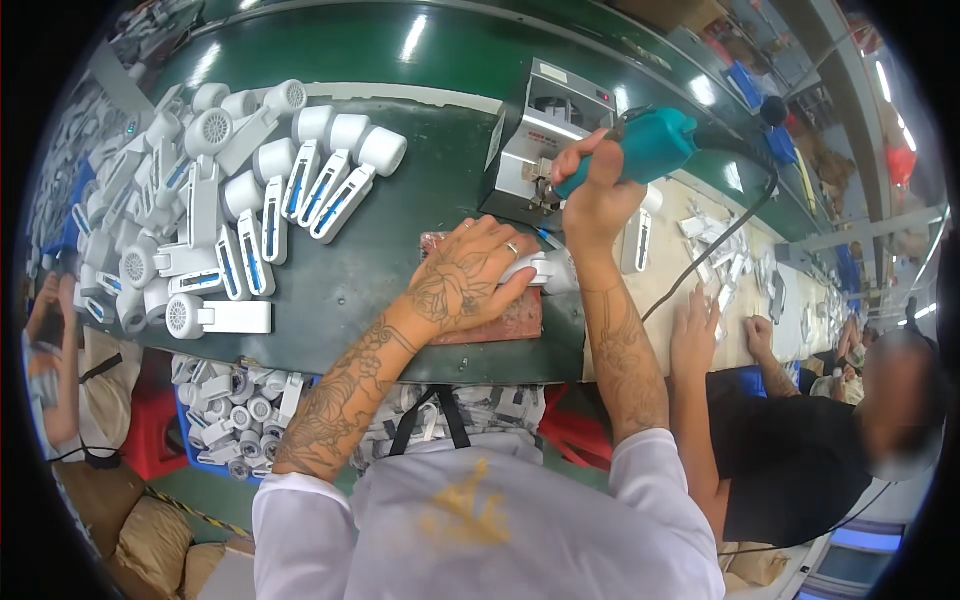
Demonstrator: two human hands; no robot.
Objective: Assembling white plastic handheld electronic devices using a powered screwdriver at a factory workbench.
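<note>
My left hand (468,275) lies over a white handheld fan (545,270) with a round head, its fingers curled on the handle, which is mostly hidden. The fan rests on a reddish pad (510,322) at the near edge of the table. In my right hand (600,190) is a teal electric screwdriver (650,145), gripped and raised, its cable trailing off to the right. The screwdriver's tip end points left at the front of a grey box-shaped screw feeder (560,115), close to it; whether they touch I cannot tell.
Several similar white fans (330,190) with open handles and blue wires lie piled at the left. A blue crate (215,455) below holds more. At right, a co-worker's arm (695,350) rests by a pale mat (660,300) with white parts. A green conveyor (350,45) runs behind.
</note>
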